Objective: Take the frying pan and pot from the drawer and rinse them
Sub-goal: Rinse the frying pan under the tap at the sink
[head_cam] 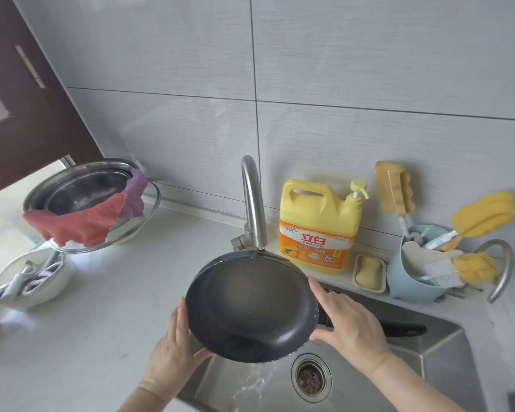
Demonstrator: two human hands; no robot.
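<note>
One pale worktop (95, 307) runs across the scene, and one steel sink (422, 370) is sunk into it at the near right, with a single round drain (310, 380) in its floor. Over the sink's left edge is the one frying pan (252, 307), dark and tilted toward the camera, its handle pointing right behind the right hand; water runs off its near rim into the basin. The pan's far rim sits just under the spout of the one curved tap (252, 200). Two hands are on it: the left hand (176, 346) is curled round the near-left rim, thumb under the edge, and the right hand (348, 319) is spread flat against the right rim, fingers out, thumb tucked below. Far left, one stack of steel bowls (84, 191) carries two cloths, one red (75, 224) and one purple (134, 194). Right of the tap stands one yellow detergent jug (318, 227), then one soap dish (369, 272), then one blue holder (411, 278) with brushes and sponges.
</note>
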